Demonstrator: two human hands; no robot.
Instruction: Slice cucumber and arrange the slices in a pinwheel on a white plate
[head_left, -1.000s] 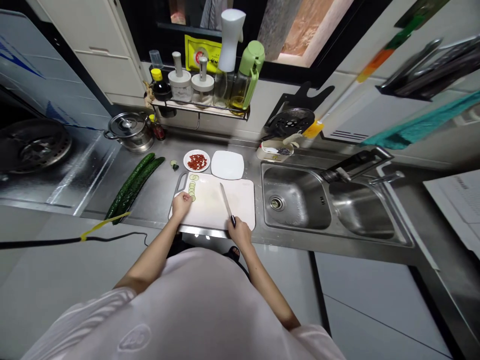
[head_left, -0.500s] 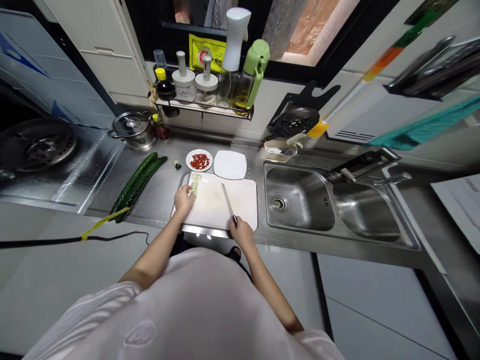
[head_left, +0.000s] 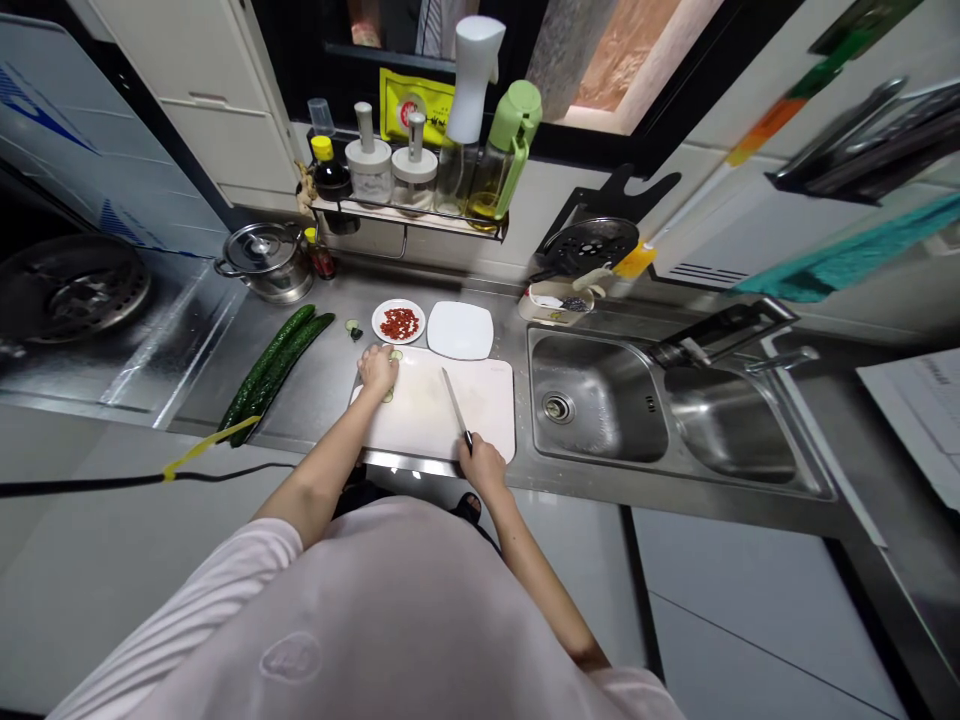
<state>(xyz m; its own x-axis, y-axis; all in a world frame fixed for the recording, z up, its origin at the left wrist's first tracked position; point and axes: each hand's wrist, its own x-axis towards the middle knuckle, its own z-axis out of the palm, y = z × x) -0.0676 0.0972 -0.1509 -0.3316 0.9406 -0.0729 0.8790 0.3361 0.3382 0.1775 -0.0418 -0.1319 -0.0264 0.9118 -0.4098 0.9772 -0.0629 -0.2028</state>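
Left hand (head_left: 378, 369) covers most cucumber slices (head_left: 388, 396), grip unclear; right hand (head_left: 483, 466) clenched round knife (head_left: 456, 408), handle mostly hidden.

Round cucumber slices (head_left: 397, 354), partly hidden, at left of white board (head_left: 420, 415), black-handled knife (head_left: 455, 404) aslant over it

Room: kitchen, by fixtures and cookware
Landmark: double-basin stainless-steel sink (head_left: 600, 400), set into grey metal counter (head_left: 322, 400)
Cookware: lidded silver metal pot (head_left: 271, 265), well left of sink
Seasonings: clear white-lidded jars (head_left: 370, 178) and green-topped oil bottle (head_left: 504, 150) on narrow wall shelf (head_left: 424, 217), up left of sink
Board: white rectangular cutting board (head_left: 420, 415), just left of sink
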